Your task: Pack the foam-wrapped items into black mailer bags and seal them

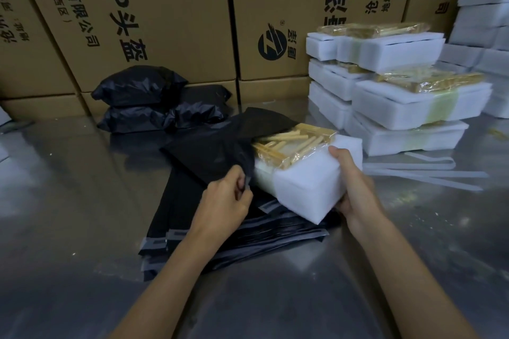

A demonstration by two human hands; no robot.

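While the left hand [224, 195] pinched the lower edge of the black mailer bag [217, 143] between thumb and fingers, the right hand [355, 187] gripped the near end of the foam-wrapped item [305, 181], thumb on top and fingers curled beneath. The item's far end lay inside the bag's mouth; a clear packet of pale sticks [292, 146] sat on its top. Beneath lay a stack of flat black bags [220, 239] on the metal table [82, 201]. Sealed black parcels [154, 99] rested against cardboard boxes [165, 8]. More foam-wrapped blocks [407, 102] were stacked at right.
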